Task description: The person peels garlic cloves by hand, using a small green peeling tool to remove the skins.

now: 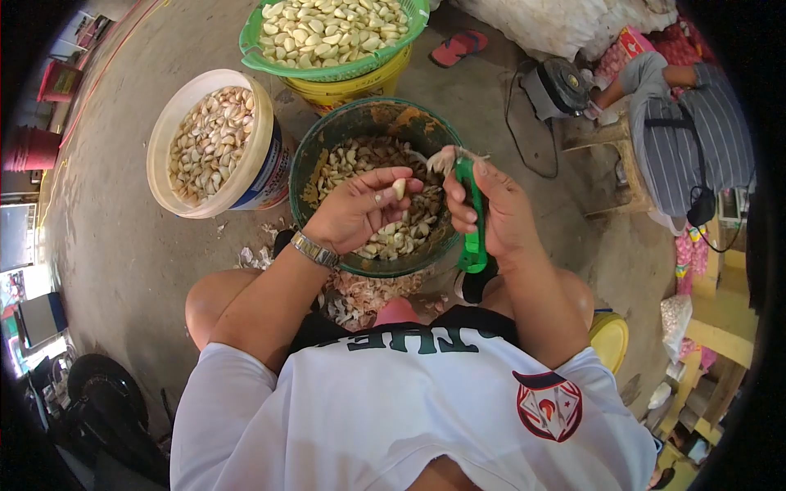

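Observation:
A pale garlic clove is pinched between the thumb and fingers of my left hand. My right hand is closed around a green utility knife, held upright. At its upper end, by my thumb, hangs a tuft of dry garlic skin; the blade cannot be made out. Below both hands stands a dark green tub part filled with garlic cloves. Garlic peelings lie on the floor between my legs.
Left of the tub stands a white bucket of unpeeled cloves. Behind it, a green basket of peeled cloves rests on a yellow bucket. A flip-flop, a corded dark appliance and a seated person are to the right.

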`<state>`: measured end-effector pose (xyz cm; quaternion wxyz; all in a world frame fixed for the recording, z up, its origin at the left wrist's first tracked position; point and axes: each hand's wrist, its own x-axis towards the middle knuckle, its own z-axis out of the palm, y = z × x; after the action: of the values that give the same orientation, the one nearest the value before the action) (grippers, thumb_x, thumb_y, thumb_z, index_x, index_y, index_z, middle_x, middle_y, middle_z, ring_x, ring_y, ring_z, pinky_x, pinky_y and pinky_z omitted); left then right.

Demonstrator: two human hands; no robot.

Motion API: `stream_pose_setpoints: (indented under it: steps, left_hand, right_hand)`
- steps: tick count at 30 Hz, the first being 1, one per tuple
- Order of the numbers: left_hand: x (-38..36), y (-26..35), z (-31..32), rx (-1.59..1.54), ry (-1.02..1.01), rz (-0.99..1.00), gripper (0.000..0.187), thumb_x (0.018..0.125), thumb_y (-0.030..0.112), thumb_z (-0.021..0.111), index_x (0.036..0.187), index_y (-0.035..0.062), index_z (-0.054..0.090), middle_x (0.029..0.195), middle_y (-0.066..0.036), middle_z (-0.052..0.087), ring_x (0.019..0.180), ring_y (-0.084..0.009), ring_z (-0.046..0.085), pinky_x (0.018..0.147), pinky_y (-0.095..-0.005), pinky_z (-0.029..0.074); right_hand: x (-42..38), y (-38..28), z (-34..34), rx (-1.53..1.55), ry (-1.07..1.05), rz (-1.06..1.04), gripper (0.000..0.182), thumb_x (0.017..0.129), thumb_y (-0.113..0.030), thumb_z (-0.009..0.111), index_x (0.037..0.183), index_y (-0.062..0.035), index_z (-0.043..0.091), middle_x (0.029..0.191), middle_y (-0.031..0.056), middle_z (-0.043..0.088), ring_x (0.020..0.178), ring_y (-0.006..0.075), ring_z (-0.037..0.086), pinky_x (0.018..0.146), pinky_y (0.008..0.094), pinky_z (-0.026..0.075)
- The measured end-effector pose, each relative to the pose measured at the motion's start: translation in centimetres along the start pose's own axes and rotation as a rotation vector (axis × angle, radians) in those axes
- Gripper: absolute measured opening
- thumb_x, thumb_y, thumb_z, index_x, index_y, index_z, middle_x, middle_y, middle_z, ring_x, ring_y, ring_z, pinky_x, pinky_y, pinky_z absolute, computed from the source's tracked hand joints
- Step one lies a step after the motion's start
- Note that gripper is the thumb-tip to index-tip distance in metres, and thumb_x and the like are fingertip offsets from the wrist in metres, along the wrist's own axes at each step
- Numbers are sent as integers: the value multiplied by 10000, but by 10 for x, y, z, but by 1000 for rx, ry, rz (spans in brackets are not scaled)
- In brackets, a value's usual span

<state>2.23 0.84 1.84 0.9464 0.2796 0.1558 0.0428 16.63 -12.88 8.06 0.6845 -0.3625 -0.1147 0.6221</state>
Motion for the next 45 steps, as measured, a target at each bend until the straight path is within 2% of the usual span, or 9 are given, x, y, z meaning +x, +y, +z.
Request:
stream_pose_setpoints:
  steps: [4, 6, 9, 12, 18, 23, 31, 34, 45]
  left_hand:
    - [7, 26, -5, 387, 176, 154, 281, 793, 90, 528, 1068, 41, 493, 929, -51, 563, 762, -108, 536, 678, -224, 443]
    - [12, 63, 4, 838, 326, 330, 288, 782, 120, 553, 1050, 28, 501, 872, -30, 563, 739, -92, 526, 651, -221, 437]
    - [36, 125, 0, 1826, 843, 673, 314, 759, 193, 561, 1036, 51, 519, 860, -113, 575, 733, -202, 568, 625, -300, 463]
    - [70, 125, -25, 2165, 771, 1121, 301, 742, 196, 556, 1015, 72, 529, 881, -148, 560, 759, -260, 565, 638, -343, 467]
    - [93, -46, -50, 2258, -350, -31, 309, 703, 30, 485, 991, 97, 575, 983, -132, 523, 853, -279, 529, 746, -377, 441]
    - [96, -99, -77, 2474, -477, -417, 282, 732, 62, 500, 1008, 69, 557, 1094, -122, 486, 1018, -257, 451, 816, -380, 411]
    - [46, -18, -43, 676, 355, -215, 190, 806, 135, 516, 931, -9, 523, 832, -76, 583, 722, -151, 557, 652, -253, 463]
    - [7, 3, -20, 189, 296, -72, 165, 817, 113, 509, 937, 1, 524, 824, -42, 574, 737, -99, 547, 631, -196, 452]
    - [-15, -3, -2, 223, 334, 98, 171, 780, 71, 551, 943, 18, 548, 820, -28, 575, 743, -96, 546, 642, -206, 444]
  right_hand:
    - [-9, 2, 6, -744, -327, 359, 285, 828, -241, 472, 990, -22, 555, 689, 61, 542, 586, 92, 489, 484, 239, 396]
    - [-4, 50, -7, -980, -612, 97, 273, 808, -223, 484, 980, -32, 574, 768, 119, 595, 700, 180, 561, 594, 304, 442]
    - [-15, 85, 0, -1426, -578, 393, 267, 797, -221, 489, 982, -46, 569, 854, 166, 584, 765, 294, 553, 693, 354, 429]
    - [-20, 104, -12, -1514, -541, 369, 251, 790, -193, 473, 968, -49, 575, 845, 191, 575, 778, 322, 549, 689, 374, 427]
    - [-12, 86, 2, -1679, -604, 625, 237, 776, -210, 474, 883, -31, 586, 846, 187, 578, 798, 318, 552, 696, 392, 421]
    - [-13, 102, -15, -1719, -693, 551, 247, 765, -223, 482, 866, -26, 590, 792, 171, 590, 758, 319, 562, 681, 386, 431]
    - [3, 52, -20, -1354, -367, 139, 277, 795, -202, 493, 1014, -42, 552, 658, 79, 570, 572, 172, 540, 536, 285, 433]
    - [8, 41, -14, -1011, -5, 45, 263, 828, -174, 467, 1041, -37, 534, 603, 12, 518, 491, 67, 452, 451, 205, 381]
    - [17, 56, 0, -823, 114, -33, 314, 840, -163, 462, 1133, -51, 478, 621, -5, 500, 517, 53, 440, 487, 197, 382]
